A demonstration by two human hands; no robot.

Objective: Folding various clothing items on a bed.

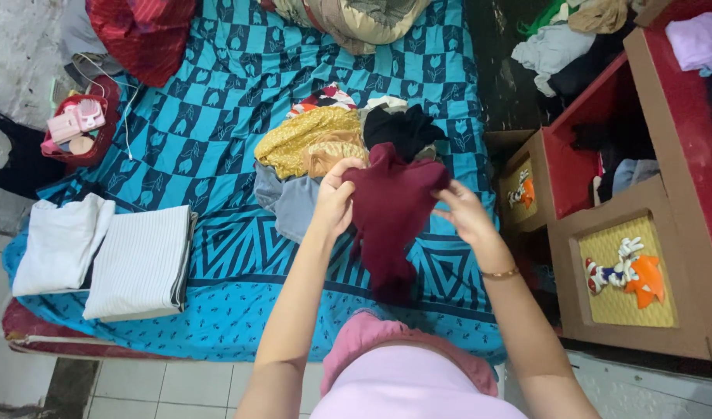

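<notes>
Maroon garment held up over bed, left hand and right hand each pinching upper edge, grip closed on cloth. Unfolded clothes pile behind; folded stack at left. Likely folding stage: next, square edges evenly.

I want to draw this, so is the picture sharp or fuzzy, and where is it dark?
Head view: mostly sharp and evenly lit. The dark red garment, held by the left hand and right hand, looks slightly soft. The blue patterned sheet is bright with no glare. The gap beside the red and brown cabinet is darkest, and the edges look bent.
</notes>
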